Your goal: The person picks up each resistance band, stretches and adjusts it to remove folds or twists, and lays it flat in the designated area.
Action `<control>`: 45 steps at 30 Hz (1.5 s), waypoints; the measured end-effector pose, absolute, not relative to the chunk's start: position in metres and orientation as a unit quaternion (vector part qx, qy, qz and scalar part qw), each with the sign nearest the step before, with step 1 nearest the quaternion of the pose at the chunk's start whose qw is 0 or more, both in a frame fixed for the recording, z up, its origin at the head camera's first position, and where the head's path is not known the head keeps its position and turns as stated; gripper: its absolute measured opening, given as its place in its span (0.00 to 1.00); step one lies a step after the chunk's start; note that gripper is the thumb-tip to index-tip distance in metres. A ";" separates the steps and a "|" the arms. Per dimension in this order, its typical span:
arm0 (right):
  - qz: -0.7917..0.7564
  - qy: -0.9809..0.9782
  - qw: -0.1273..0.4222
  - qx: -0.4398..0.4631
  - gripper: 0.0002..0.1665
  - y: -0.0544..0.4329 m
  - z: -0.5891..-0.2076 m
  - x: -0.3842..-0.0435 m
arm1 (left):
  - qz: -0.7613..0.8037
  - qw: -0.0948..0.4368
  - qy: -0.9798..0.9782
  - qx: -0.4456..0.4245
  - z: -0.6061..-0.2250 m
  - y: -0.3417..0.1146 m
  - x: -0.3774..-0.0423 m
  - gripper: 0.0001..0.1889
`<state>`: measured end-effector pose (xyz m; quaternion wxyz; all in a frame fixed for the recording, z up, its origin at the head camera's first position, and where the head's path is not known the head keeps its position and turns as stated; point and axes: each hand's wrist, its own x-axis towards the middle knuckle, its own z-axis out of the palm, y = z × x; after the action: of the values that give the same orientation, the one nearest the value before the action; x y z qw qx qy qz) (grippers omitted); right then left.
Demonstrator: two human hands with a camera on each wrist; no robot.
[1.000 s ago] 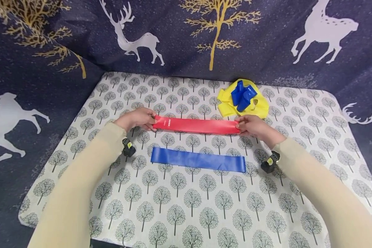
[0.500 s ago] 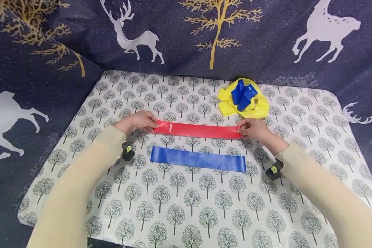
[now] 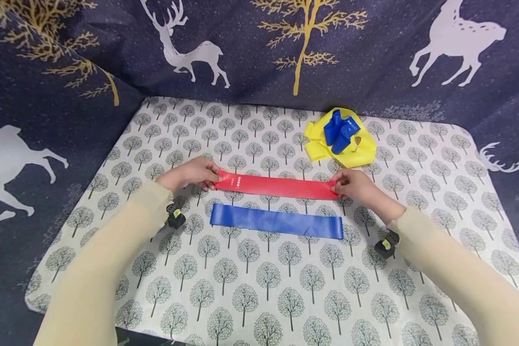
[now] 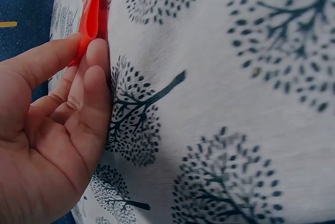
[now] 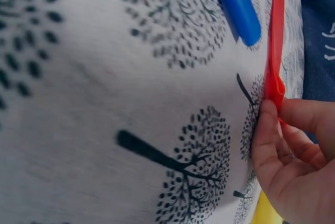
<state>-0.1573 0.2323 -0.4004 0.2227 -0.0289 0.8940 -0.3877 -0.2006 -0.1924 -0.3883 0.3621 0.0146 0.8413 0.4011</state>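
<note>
Red, the red band [image 3: 281,187] spans the middle of the head view, held by its two ends. The left hand [image 3: 193,173] pinches its left end between thumb and fingers; the right hand [image 3: 355,185] pinches the other the same way. Neither grip leaves a gap, and the wrist views show each end folded into a narrow loop at the fingertips. White marks [image 3: 239,182] sit near the left end.

Just below it in the frame, on the patterned counter [image 3: 281,288], a blue band [image 3: 277,222] lies flat, apart from the red one and roughly parallel to it. I cannot tell whether the red band touches the counter along its length.

To do this well, both hands should probably move together with light, equal tension, so the strip lies straight without twist or overstretch. Lining its ends up with the blue band's looks sensible; releasing one end early could let it spring or curl. The yellow band [image 3: 363,149] and blue bundle [image 3: 339,134], upper right, are best left undisturbed.
</note>
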 end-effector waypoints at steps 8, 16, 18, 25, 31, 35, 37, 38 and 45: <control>-0.347 0.913 0.206 -0.056 0.13 0.234 -0.401 -0.146 | 0.403 0.368 0.837 0.035 -0.392 -0.193 -0.190 0.12; -0.336 0.920 0.189 -0.077 0.12 0.236 -0.406 -0.132 | 0.403 0.371 0.835 0.039 -0.395 -0.194 -0.182 0.09; -0.336 0.920 0.188 -0.077 0.11 0.236 -0.406 -0.128 | 0.402 0.377 0.834 0.034 -0.395 -0.194 -0.180 0.08; -0.323 0.926 0.180 -0.078 0.11 0.234 -0.405 -0.118 | 0.399 0.386 0.831 0.020 -0.395 -0.195 -0.176 0.07; -0.330 0.923 0.187 -0.067 0.13 0.231 -0.401 -0.109 | 0.402 0.381 0.832 0.027 -0.395 -0.194 -0.172 0.09; -0.348 0.913 0.204 -0.060 0.13 0.229 -0.400 -0.106 | 0.399 0.383 0.832 0.028 -0.394 -0.195 -0.169 0.08; -0.352 0.910 0.208 -0.064 0.13 0.229 -0.400 -0.106 | 0.398 0.387 0.831 0.028 -0.395 -0.197 -0.167 0.08; -0.353 0.909 0.210 -0.067 0.12 0.229 -0.400 -0.106 | 0.398 0.390 0.830 0.028 -0.395 -0.198 -0.167 0.08; -0.368 0.894 0.242 -0.085 0.10 0.230 -0.400 -0.105 | 0.389 0.403 0.827 0.042 -0.396 -0.201 -0.164 0.09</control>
<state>-0.1051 0.2304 -0.3996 0.2424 -0.0846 0.8937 -0.3679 -0.1638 -0.2013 -0.3956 0.4029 0.0422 0.8272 0.3894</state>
